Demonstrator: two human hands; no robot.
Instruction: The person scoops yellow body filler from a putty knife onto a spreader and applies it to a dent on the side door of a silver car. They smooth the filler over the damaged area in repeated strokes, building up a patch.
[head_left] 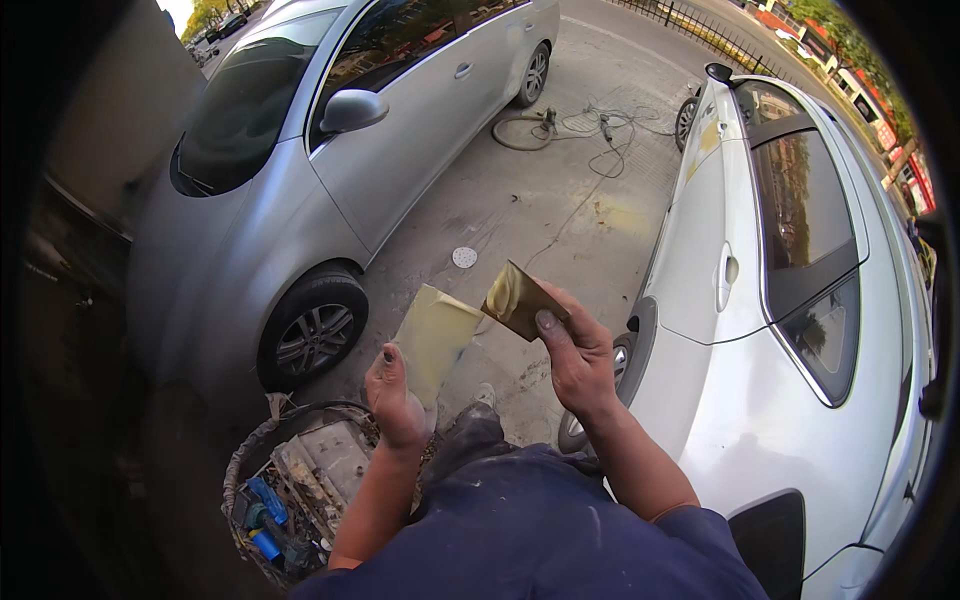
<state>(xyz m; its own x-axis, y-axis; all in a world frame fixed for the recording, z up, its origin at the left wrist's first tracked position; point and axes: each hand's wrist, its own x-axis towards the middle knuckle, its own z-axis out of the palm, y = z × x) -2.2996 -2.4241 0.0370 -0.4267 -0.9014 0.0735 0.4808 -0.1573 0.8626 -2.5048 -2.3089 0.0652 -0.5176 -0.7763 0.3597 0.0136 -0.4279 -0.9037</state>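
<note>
Head view: nearest, the left hand (402, 402) grips a pale yellow board (435, 345) by its lower left edge, thumb upright along the side. Just right of the board, the right hand (582, 362) pinches a dark flat spreader (527, 316), thumb on its face, yellow paste (507, 292) on its left part. Whether spreader and board touch, I cannot tell. Below the board to the left sits a round basket (238, 460) of mixed items. Right of the board stands a white car (690, 430); left, a silver car (420, 130). Beyond it lies a white disc (464, 257), then a looped hose (515, 148).
</note>
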